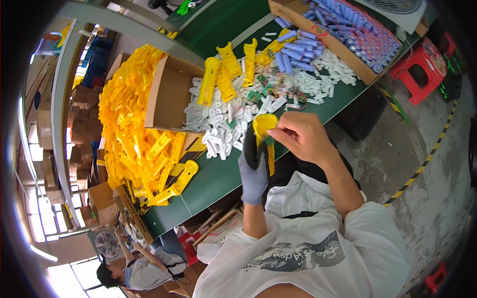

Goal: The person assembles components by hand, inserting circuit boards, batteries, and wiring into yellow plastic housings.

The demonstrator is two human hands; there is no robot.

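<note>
A yellow plastic shell with a wide rounded head and a narrow body is upright above the near table edge. My left hand, in a grey glove with black on the fingers, wraps round it from the left. My bare right hand is at the shell's head, with thumb and curled fingers pinched together at its rim. What those fingers hold, if anything, is hidden. A bit of green shows just below the shell's head, too small to name. Beyond my hands lie small white plastic parts and green circuit boards with thin wires.
Several yellow shells lie on the white parts. Purple cylindrical battery cells lie loose beside a cardboard box of more. Left are an open carton and a yellow shell heap. A red stool stands right; a person works lower left.
</note>
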